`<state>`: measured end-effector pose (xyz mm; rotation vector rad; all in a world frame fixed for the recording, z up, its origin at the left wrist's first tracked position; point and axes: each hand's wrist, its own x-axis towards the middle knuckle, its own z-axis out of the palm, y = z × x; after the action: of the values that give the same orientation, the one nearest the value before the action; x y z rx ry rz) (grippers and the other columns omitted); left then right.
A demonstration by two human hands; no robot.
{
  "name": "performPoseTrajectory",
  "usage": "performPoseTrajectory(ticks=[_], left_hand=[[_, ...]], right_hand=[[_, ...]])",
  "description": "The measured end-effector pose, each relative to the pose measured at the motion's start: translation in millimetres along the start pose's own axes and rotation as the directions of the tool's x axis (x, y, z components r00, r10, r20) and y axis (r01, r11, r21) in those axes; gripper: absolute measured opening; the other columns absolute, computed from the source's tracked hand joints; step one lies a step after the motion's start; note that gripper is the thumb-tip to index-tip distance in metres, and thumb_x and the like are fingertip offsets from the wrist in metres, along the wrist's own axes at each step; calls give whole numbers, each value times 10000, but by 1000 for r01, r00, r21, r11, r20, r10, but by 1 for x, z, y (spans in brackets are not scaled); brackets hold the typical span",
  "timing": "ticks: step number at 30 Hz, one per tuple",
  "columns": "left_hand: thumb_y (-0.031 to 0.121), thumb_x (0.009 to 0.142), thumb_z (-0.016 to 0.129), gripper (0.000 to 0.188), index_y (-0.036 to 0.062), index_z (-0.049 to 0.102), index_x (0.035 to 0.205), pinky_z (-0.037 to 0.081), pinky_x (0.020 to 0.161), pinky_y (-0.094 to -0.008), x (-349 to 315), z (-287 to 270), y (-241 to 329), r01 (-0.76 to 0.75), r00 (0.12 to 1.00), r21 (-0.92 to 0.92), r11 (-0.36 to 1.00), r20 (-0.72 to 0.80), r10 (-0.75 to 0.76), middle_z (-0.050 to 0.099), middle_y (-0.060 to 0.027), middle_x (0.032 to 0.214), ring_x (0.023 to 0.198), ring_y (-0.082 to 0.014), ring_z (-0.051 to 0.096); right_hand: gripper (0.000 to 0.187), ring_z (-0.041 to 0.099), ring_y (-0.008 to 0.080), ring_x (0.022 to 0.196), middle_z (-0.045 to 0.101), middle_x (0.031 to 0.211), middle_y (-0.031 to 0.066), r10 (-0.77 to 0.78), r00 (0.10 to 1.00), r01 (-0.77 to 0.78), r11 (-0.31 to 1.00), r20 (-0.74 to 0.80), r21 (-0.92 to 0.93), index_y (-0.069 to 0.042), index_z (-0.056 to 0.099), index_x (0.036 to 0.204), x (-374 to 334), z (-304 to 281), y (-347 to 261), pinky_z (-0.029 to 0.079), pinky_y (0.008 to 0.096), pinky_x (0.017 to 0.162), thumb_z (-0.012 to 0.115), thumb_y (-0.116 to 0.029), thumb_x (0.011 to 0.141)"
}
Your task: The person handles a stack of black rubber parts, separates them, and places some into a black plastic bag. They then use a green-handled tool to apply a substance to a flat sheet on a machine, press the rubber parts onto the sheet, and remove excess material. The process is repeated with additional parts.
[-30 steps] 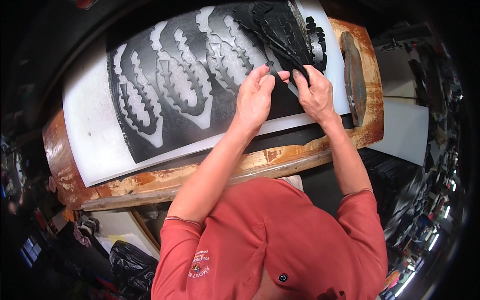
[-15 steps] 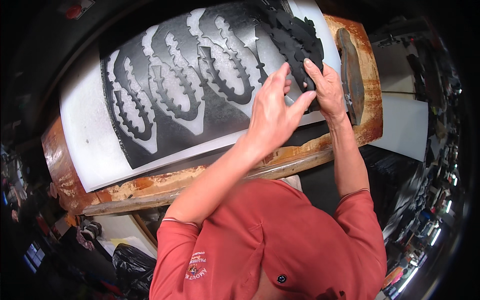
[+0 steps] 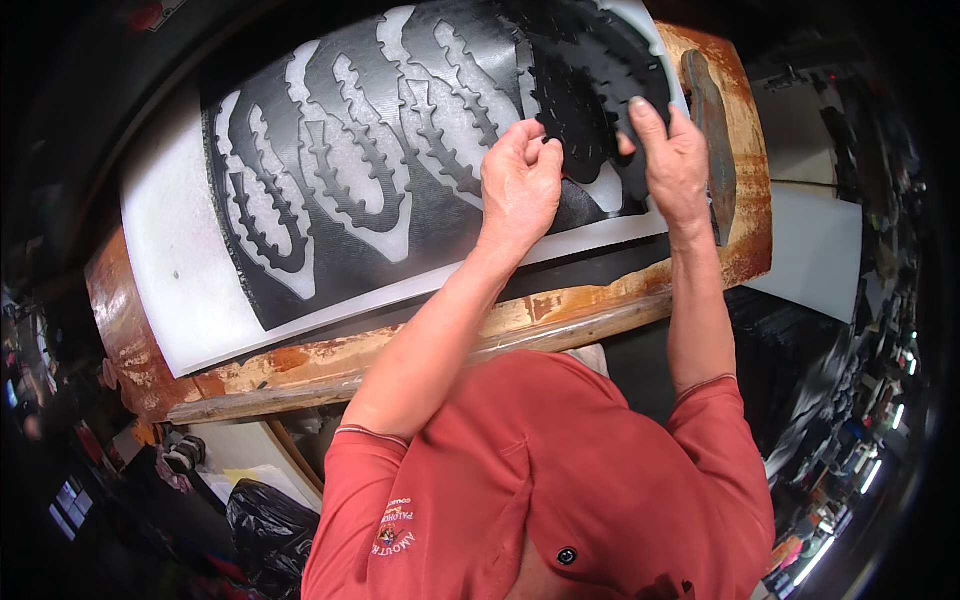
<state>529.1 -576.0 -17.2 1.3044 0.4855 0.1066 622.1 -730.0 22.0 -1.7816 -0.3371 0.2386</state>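
My left hand (image 3: 522, 185) is closed, fingertips pinching the near edge of a dark, tooth-edged black cutout (image 3: 575, 110). The cutout looks like thin rubber and is partly blurred. To its right, my right hand (image 3: 677, 165) is open, thumb raised and apart from the fingers, beside the cutout's right side. Under both lies a black ribbed sheet (image 3: 270, 215) with several long, toothed openings, where the white board (image 3: 175, 280) shows through. A pale pointed opening (image 3: 605, 187) shows just below the cutout.
The board lies on a worn brown wooden table (image 3: 735, 255) with a rough front rail (image 3: 300, 402). A long grey-brown object (image 3: 708, 130) rests at the right edge. Below left hangs a black plastic bag (image 3: 265, 530); a white panel (image 3: 815, 250) stands at right.
The black cutouts my right hand gripped are now at my left hand's fingertips. My left hand has closed and shifted slightly left; my right hand has let go and spread.
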Motion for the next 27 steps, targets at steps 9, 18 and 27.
performPoseTrajectory(ticks=[9, 18, 27], left_hand=[[89, 1014, 671, 328, -87, 600, 1281, 526, 749, -239, 3, -7, 1, 51, 998, -228, 972, 48, -41, 707, -36, 937, 826, -85, 632], [100, 1020, 662, 352, -78, 577, 1311, 521, 786, -263, 4, -6, 0, 78, 996, -355, 932, 60, -60, 694, -34, 951, 833, -93, 614], [73, 1081, 561, 281, -76, 538, 1318, 569, 847, -304, -2, 3, -13, -255, 967, -48, 966, -27, 254, 763, -120, 1030, 940, -153, 707]], right_hand=[[209, 694, 410, 734, 695, 786, 199, -288, 937, 327, 511, 200, -795, -28, 629, 1004, -3, 19, -7, 569, 491, 659, 670, -231, 1032], [470, 684, 483, 861, 680, 861, 283, 45, 948, 148, 813, 315, -564, 50, 592, 1046, 12, 9, -3, 534, 516, 740, 728, -398, 995], [234, 676, 321, 713, 679, 781, 187, -52, 911, 279, 810, 410, -516, 26, 651, 1009, 19, -2, 3, 530, 425, 643, 632, -207, 1022]])
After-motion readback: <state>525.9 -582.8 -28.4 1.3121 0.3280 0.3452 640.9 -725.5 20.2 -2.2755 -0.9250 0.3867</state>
